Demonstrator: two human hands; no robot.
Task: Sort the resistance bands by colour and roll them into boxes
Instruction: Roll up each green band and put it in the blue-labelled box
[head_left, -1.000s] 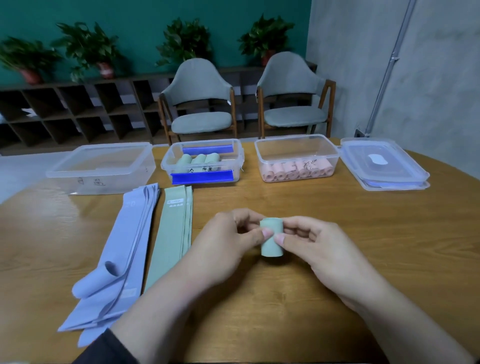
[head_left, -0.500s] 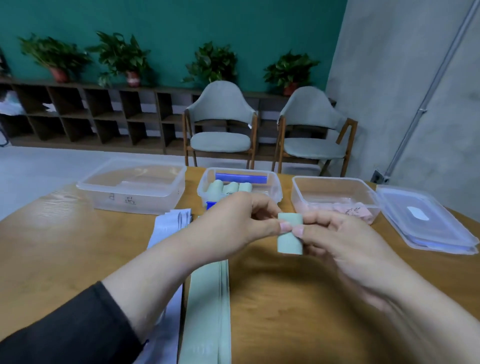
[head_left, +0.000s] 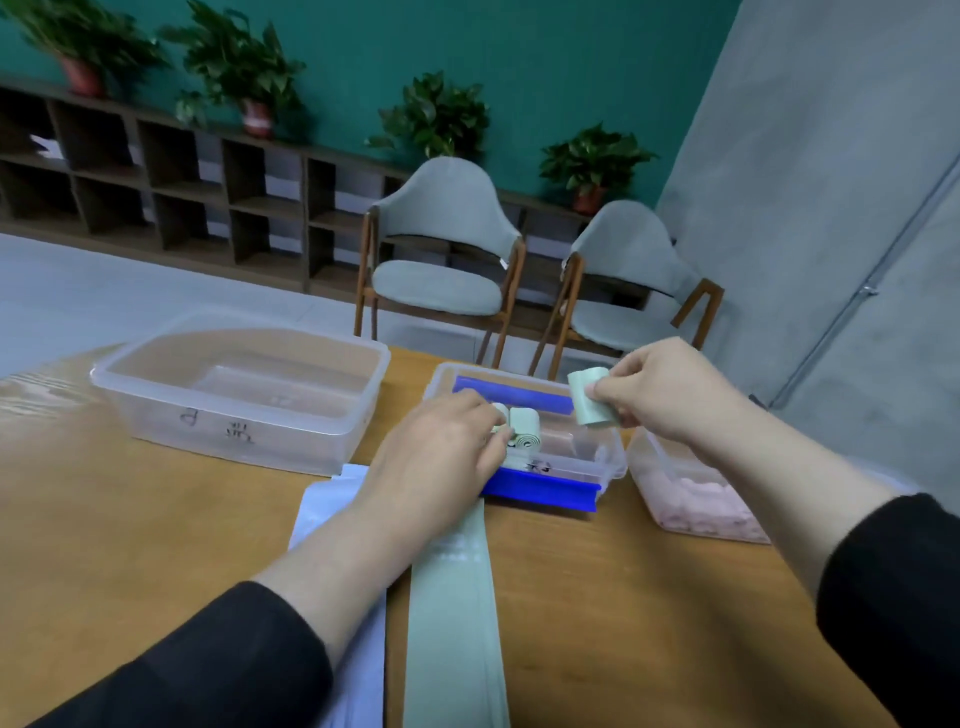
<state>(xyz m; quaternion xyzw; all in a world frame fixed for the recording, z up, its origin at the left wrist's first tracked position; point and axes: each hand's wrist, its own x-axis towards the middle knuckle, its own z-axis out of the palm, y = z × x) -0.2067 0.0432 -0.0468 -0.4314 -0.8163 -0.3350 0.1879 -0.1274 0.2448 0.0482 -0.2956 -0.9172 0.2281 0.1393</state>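
Your right hand (head_left: 670, 395) pinches the rolled green band (head_left: 589, 397) above the middle box (head_left: 613, 457). Your left hand (head_left: 441, 457) touches the green rolls (head_left: 524, 428) inside this box, fingers curled on them. A flat green band (head_left: 452, 613) lies on the table (head_left: 130, 519).

This is looking like an office lounge or meeting room — two grey upholstered chairs (head_left: 441, 249) with wooden legs are standing behind a wooden counter (head_left: 130, 519), potted plants (head_left: 436, 117) are lining a long dark cubby shelf (head_left: 171, 192) against a teal wall (head_left: 519, 62), beside a bare grey concrete wall (head_left: 831, 182).
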